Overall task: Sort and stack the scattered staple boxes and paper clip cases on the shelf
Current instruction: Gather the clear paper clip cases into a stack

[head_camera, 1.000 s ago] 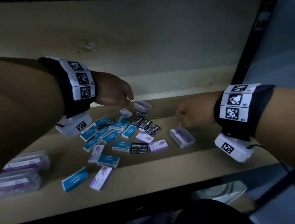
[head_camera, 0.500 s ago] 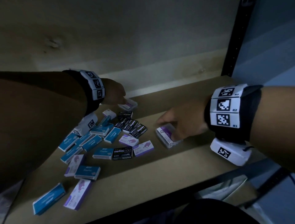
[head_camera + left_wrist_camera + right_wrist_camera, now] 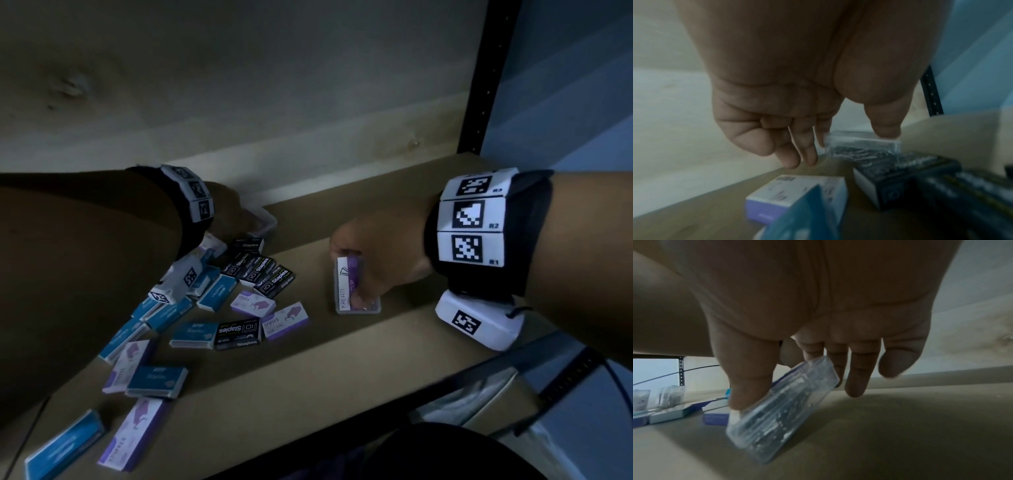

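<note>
Legibly, black boxes (image 3: 257,274) read "Staples"; my right hand (image 3: 376,263) pinches a tilted clear clip case (image 3: 352,291) marked "KREATI", thumb against fingers. Far left on the shelf (image 3: 342,359), my left hand (image 3: 233,214) pinches another clear case (image 3: 863,144).

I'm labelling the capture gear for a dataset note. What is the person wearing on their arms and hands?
Both forearms are bare, and so are the left hand and right hand. Each wrist carries a black band faced with white square tiles printed with black coded patterns, the right ones marked R1 to R3. A white camera block with similar markers hangs under each wrist; a thin dark cable leaves the right one.
</note>
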